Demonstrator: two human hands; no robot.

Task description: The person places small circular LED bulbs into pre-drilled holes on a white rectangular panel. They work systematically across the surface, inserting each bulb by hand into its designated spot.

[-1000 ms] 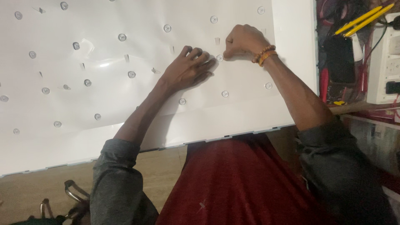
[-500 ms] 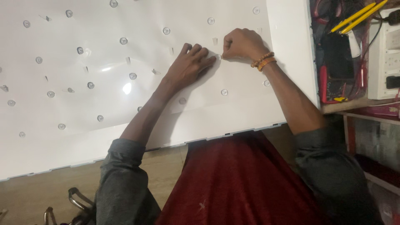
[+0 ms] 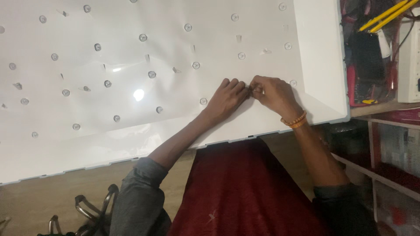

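Your left hand (image 3: 226, 97) rests knuckles-up on the big white reflector sheet (image 3: 131, 65), fingers curled under and pressed down against it. Your right hand (image 3: 273, 93) sits just beside it, touching fingertip to fingertip, and its fingers (image 3: 256, 87) are pinched together on something small at the spot where both hands meet. What that small thing is, you cannot tell from here: it is mostly hidden under the fingers.

The sheet lies flat inside a shallow white panel tray (image 3: 321, 52) that fills most of the view, its near rim running in front of your red apron (image 3: 245, 188). Small round lenses (image 3: 196, 65) dot the sheet in rows; one (image 3: 203, 101) sits just left of your left hand and another (image 3: 293, 82) just right of your right hand. A bright light spot (image 3: 138, 94) reflects off the sheet, well apart from your hands.

A beaded orange bracelet (image 3: 294, 119) circles your right wrist. Both grey sleeves (image 3: 139, 196) are pushed up to the elbows.

Off the tray's right edge, a cluttered shelf (image 3: 380, 107) carries two yellow-handled tools (image 3: 385, 15) and a dark device (image 3: 366, 57). Bare wooden bench (image 3: 39, 199) shows below the tray at lower left, with a metal stool frame (image 3: 94, 209) by it.
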